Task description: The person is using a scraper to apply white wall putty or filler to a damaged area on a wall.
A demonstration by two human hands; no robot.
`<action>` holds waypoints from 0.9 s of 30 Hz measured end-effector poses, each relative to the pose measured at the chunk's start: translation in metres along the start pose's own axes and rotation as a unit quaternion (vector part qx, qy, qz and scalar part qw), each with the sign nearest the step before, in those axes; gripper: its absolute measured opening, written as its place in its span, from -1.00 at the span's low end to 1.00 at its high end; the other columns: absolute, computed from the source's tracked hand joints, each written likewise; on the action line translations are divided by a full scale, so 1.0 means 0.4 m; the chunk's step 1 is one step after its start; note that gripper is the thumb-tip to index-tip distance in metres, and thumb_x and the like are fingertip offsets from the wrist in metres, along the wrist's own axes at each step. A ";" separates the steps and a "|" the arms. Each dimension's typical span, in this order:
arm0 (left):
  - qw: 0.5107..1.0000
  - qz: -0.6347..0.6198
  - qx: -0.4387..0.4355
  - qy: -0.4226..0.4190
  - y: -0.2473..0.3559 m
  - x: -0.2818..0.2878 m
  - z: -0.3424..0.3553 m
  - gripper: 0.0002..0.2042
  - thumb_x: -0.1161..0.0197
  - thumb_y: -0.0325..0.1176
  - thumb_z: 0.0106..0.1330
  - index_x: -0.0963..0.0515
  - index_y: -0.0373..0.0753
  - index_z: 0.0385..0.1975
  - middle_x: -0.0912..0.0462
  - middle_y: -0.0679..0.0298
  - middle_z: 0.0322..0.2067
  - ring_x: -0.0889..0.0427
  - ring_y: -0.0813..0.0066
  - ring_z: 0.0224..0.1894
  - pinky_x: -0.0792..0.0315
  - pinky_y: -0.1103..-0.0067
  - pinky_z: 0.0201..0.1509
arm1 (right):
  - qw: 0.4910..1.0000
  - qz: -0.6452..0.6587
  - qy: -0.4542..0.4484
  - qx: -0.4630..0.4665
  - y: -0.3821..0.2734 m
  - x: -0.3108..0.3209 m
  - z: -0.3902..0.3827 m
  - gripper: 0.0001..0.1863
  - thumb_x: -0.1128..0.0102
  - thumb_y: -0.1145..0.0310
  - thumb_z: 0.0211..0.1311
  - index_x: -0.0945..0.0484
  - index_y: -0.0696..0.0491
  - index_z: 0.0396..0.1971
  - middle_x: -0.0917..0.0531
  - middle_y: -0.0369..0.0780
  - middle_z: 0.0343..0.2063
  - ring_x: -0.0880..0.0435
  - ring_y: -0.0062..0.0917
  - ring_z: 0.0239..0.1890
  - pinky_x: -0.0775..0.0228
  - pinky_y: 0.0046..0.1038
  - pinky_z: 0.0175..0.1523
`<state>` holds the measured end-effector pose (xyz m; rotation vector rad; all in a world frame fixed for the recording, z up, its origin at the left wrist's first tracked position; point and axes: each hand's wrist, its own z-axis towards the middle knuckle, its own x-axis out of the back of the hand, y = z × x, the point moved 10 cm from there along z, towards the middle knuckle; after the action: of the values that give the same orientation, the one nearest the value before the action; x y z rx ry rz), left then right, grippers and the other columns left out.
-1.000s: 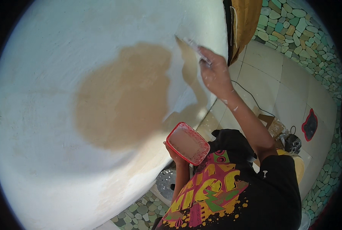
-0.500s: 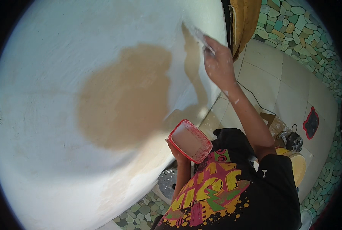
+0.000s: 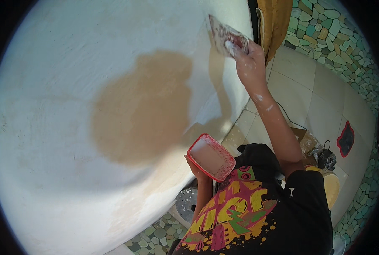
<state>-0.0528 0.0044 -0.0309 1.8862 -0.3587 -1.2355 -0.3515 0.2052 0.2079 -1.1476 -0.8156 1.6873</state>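
A pale wall (image 3: pixel 62 144) fills the left and middle of the view, with my brown shadow cast on it. My right hand (image 3: pixel 249 63), spotted with white, grips a broad flat putty knife (image 3: pixel 223 36). White and dark smears cover the blade, which is at the wall near its upper right part; whether its edge touches cannot be made out. Close to my chest, my left hand (image 3: pixel 198 171) is wrapped under a red-rimmed plastic tub (image 3: pixel 229 163) of whitish putty (image 3: pixel 208 155). Its fingers are mostly hidden behind the tub.
An orange-brown cloth (image 3: pixel 274 25) hangs beside the wall's upper right edge. On the tiled floor (image 3: pixel 293 80) lie a thin cable (image 3: pixel 289 117), a red-edged dark mat (image 3: pixel 345 139) and a dark tool (image 3: pixel 325 158). A yellow bucket (image 3: pixel 331 187) stands behind my right arm. Green pebble paving (image 3: pixel 317 29) lies beyond.
My right hand has moved slightly up and right, and the putty knife has turned so its broad face shows. My left hand and the tub have stayed nearly still.
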 end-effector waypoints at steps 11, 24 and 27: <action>0.997 -0.035 0.070 0.023 -0.038 -0.042 0.008 -0.41 0.24 0.17 0.49 -0.32 -0.16 0.26 -0.45 0.16 0.19 -0.47 0.17 0.18 -0.36 0.25 0.28 | 0.956 -0.219 -0.003 0.196 -0.016 -0.143 -0.131 -0.45 -0.12 0.67 -0.16 -0.58 0.15 0.00 -0.55 0.01 0.07 -0.55 -0.02 0.05 -0.45 -0.26 0.14; 0.997 0.042 0.059 0.040 -0.042 -0.062 0.027 -0.38 0.22 0.22 0.46 -0.31 -0.13 0.27 -0.44 0.17 0.20 -0.46 0.17 0.19 -0.37 0.24 0.27 | 0.899 -0.392 -0.048 0.189 0.018 -0.147 -0.138 -0.50 -0.07 0.71 -0.04 -0.56 0.19 0.01 -0.64 -0.05 -0.04 -0.65 -0.26 -0.04 -0.49 -0.43 0.07; 0.996 -0.017 0.081 0.034 -0.065 -0.042 0.029 -0.35 0.31 0.26 0.47 -0.35 -0.16 0.23 -0.47 0.18 0.15 -0.47 0.23 0.17 -0.33 0.31 0.28 | 0.973 -0.206 -0.042 0.091 0.080 -0.082 -0.117 -0.63 -0.16 0.60 0.07 -0.57 0.23 -0.05 -0.69 -0.11 -0.16 -0.69 -0.39 -0.11 -0.53 -0.43 0.01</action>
<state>-0.0757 0.0253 -0.0421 2.0750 -0.4035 -1.1917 -0.3126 0.1644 0.1744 -0.7257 -0.8647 1.4333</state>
